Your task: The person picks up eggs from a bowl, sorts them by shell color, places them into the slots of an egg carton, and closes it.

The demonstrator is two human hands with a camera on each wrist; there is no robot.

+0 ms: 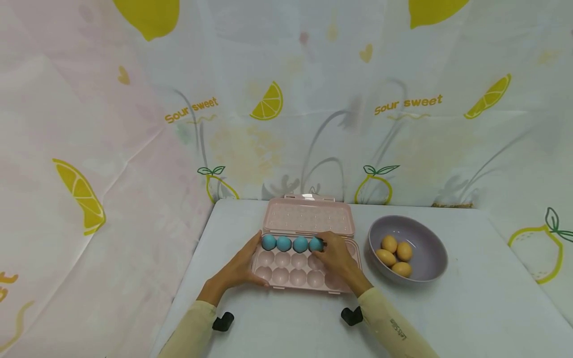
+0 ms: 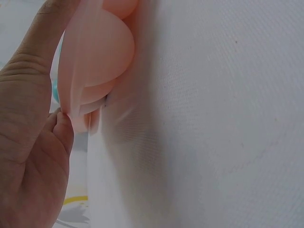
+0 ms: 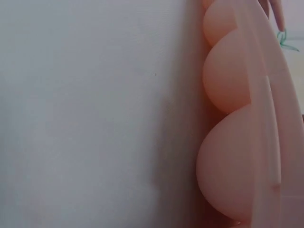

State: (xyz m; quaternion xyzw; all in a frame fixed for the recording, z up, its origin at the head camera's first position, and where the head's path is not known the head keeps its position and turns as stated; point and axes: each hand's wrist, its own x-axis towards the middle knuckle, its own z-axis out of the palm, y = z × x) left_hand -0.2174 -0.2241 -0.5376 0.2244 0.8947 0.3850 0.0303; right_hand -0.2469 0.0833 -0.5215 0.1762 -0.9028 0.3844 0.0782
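Over the back row of a pale-pink plastic egg carton (image 1: 297, 276), we find the right hand (image 1: 338, 256) pinching a round light-blue egg (image 1: 315, 244) between thumb and fingers. We cannot tell whether this egg is fully seated, since the fingers cover part of it. At the carton's left end, we record the left hand (image 1: 239, 266) gripping the edge, thumb by the near corner and fingers along the side; the left wrist view shows fingertips against the rim.

Left of the pinched egg, we count three matching light-blue eggs (image 1: 284, 243), side by side in the back row. Nearer the person, we note rounded cups in the middle and front rows. The pink, dimpled plastic lid (image 1: 309, 217) lies folded back on the far side.

Just beside the carton, to its right, we observe a round mauve-grey bowl (image 1: 427, 248) containing four tan-brown eggs (image 1: 389, 243), grouped towards its left. Carton and bowl rest on a white-covered table (image 1: 277, 328). Behind, we see a pale fabric backdrop (image 1: 313, 149) printed with yellow lemons and "Sour sweet".
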